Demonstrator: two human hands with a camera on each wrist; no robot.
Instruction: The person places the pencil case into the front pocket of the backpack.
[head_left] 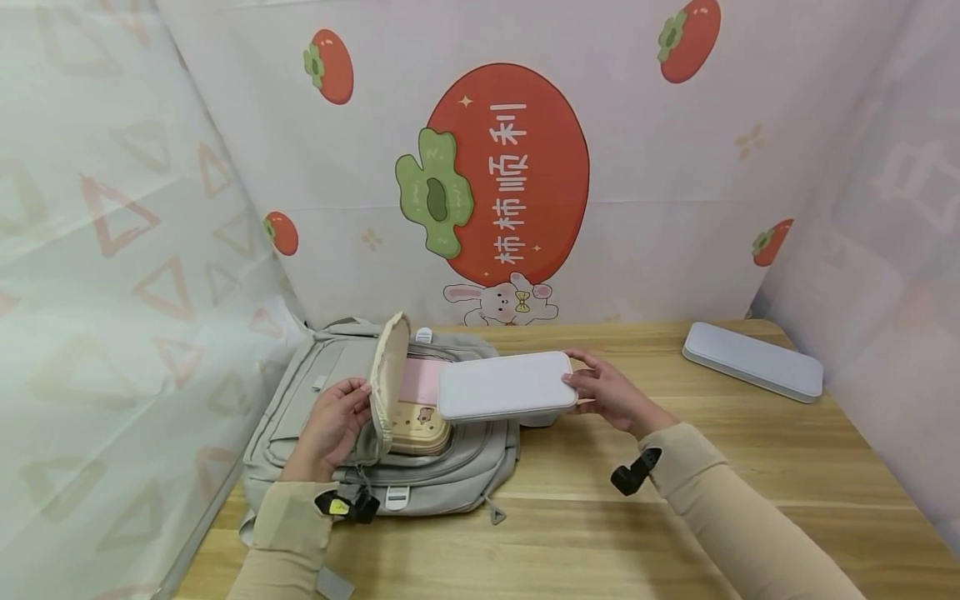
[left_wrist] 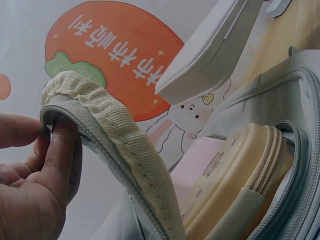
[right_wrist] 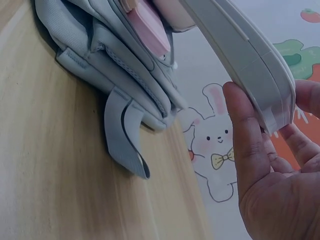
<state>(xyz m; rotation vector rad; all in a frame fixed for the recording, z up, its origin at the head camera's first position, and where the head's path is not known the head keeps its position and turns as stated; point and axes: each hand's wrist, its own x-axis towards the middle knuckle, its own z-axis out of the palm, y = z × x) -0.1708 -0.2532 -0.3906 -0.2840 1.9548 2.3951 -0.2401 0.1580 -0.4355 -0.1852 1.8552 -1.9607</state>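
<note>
A grey-green backpack (head_left: 315,400) lies flat on the wooden table (head_left: 600,517), its zipped flap (head_left: 389,375) lifted upright. My left hand (head_left: 333,421) pinches the flap's edge (left_wrist: 100,125) between thumb and fingers. Inside lie a cream pouch (head_left: 420,421) with a bear print and a pink flat item (head_left: 420,379). My right hand (head_left: 607,392) grips the right end of a white rectangular box (head_left: 506,385), held level with its left end over the backpack's opening. In the right wrist view the thumb (right_wrist: 247,145) presses the box's side (right_wrist: 250,60).
A second white long case (head_left: 752,360) lies at the table's far right corner. Cloth backdrops with persimmon and rabbit prints close off the back and both sides. A backpack strap (right_wrist: 122,135) trails onto the wood.
</note>
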